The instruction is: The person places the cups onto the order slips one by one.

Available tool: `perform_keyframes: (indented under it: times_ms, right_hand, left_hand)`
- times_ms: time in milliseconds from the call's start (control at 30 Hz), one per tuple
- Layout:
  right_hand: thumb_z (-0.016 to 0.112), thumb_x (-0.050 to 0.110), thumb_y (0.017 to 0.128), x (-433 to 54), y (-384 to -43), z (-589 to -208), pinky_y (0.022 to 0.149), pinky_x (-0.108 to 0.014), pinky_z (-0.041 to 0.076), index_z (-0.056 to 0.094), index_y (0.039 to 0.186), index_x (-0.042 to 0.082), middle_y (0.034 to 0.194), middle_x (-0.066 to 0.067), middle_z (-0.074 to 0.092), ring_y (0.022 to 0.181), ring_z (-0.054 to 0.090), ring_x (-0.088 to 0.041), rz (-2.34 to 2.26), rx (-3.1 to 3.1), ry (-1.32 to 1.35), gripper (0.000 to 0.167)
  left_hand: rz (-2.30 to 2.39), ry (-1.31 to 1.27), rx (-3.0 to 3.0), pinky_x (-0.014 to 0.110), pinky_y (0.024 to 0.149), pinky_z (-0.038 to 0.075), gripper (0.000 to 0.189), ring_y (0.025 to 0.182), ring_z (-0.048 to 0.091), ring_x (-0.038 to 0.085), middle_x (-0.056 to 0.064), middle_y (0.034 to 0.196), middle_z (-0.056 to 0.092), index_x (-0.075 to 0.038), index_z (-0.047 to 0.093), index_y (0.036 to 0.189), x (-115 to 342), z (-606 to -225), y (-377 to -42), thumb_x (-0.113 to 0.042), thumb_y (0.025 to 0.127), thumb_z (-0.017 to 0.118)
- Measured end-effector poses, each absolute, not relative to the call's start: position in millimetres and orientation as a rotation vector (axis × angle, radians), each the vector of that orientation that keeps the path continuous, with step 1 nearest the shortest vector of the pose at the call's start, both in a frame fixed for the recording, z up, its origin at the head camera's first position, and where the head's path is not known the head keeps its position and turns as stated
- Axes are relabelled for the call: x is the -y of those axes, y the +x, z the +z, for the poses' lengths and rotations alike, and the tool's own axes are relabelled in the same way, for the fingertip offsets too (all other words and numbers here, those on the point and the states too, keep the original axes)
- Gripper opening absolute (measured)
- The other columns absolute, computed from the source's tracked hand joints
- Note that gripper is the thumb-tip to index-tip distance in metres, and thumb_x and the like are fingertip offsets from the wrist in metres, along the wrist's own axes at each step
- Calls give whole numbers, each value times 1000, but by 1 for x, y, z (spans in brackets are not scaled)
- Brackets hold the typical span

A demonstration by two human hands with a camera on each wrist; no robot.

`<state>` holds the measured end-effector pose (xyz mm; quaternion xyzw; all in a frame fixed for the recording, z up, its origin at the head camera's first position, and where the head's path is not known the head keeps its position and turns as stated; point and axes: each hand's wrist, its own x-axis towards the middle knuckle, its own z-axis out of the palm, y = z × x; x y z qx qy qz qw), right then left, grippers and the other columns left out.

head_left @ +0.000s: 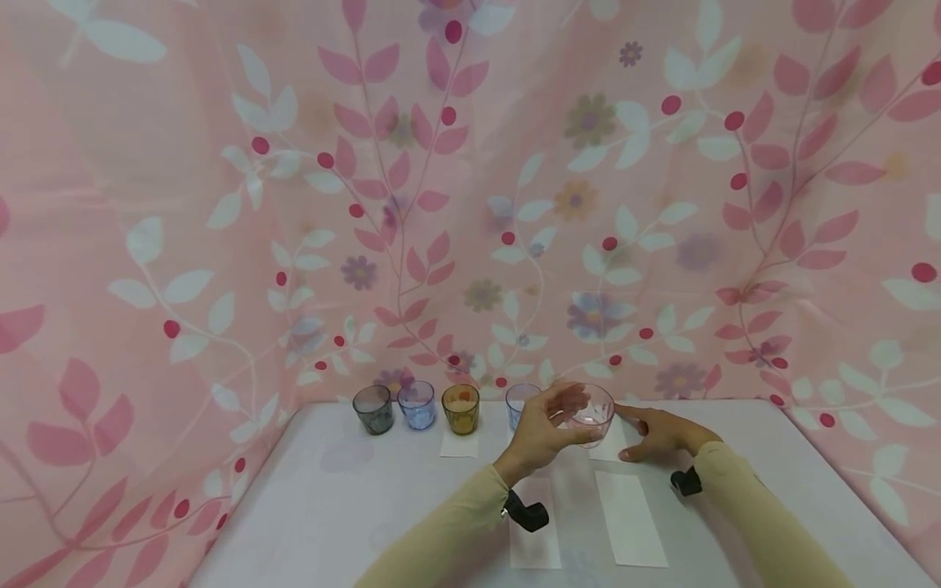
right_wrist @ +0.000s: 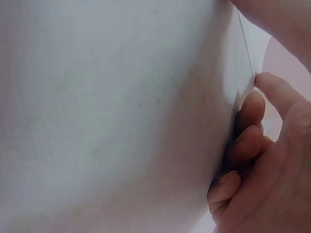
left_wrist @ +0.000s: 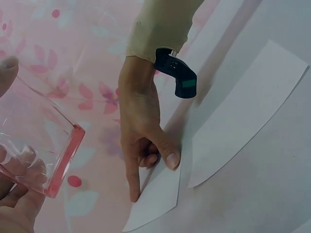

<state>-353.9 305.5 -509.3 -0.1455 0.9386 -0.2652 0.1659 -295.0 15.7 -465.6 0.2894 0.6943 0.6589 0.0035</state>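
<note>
pink glass (head_left: pixel 592 416): left hand (head_left: pixel 540 426) is gripping it
paper strip (left_wrist: pixel 159 200): right hand (head_left: pixel 664 433) is touching, thumb and forefinger spread
flatness: steady, light pressing is probably helping

From the head, the white table (head_left: pixel 331 490) and the floral curtain (head_left: pixel 470 163) are viewed forward and down, from well back. From the left wrist, the pink glass (left_wrist: pixel 43 141) is caught close at the left edge, and the right hand (left_wrist: pixel 142 119) is faced beyond it. From the right wrist, that hand's fingers (right_wrist: pixel 246 144) and a white surface (right_wrist: pixel 107 116) are seen very near. The pink glass is shared by the head and left-wrist views; the right hand, by all three.
</note>
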Motion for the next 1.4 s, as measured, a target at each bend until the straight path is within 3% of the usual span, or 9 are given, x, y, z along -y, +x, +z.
perform_keyframes:
  times_ms: [200,433,533,833,933,1100,1400]
  right_hand:
    - [91,45,82,-305,-354,-509,70,-36,36,38,165,14,84,-4,48,77,45,-19,-754,-2677,-430,103]
    - [91,43,81,-305,-353,-510,70,-37,36,41,164,17,85,-5,47,77,45,-20,-775,-2677,-425,101]
    - [92,43,81,-305,-353,-509,70,-37,36,42,164,18,85,-5,48,78,45,-20,-765,-2687,-427,100]
    - [91,41,81,-304,-353,-510,72,-38,37,42,163,10,89,-7,50,81,47,-21,-752,-2691,-411,101]
    - [91,41,81,-304,-353,-512,71,-38,37,44,161,8,91,-7,50,82,47,-21,-743,-2696,-402,99]
    - [91,45,80,-304,-353,-513,75,-40,40,43,161,8,95,-7,52,87,50,-23,-729,-2701,-375,101]
    - [92,42,81,-303,-352,-510,82,-45,46,42,162,7,101,-10,56,94,53,-25,-762,-2692,-390,101]
  left_hand:
    - [2065,834,-2195,25,112,51,63,126,68,21,5,132,74,-16,64,143,-27,-479,-298,-12,86,90]
    - [2111,760,-2179,23,111,51,62,128,66,36,-1,129,73,-14,62,140,-37,-493,-304,-12,85,90]
    - [2111,736,-2186,23,110,51,63,127,67,33,-1,129,73,-13,61,140,-40,-497,-307,-12,85,91]
    - [2045,695,-2192,31,114,51,63,126,66,17,4,137,71,-13,58,143,-52,-513,-322,-16,88,88]
    - [2035,673,-2179,32,117,49,62,131,65,23,5,138,69,-14,58,143,-56,-519,-327,-17,89,88]
    - [2063,671,-2148,39,121,45,65,141,58,37,16,145,65,-7,54,146,-64,-526,-336,-15,90,87]
    - [2063,625,-2166,43,121,46,71,142,55,39,24,149,59,0,49,149,-72,-538,-346,-16,90,86]
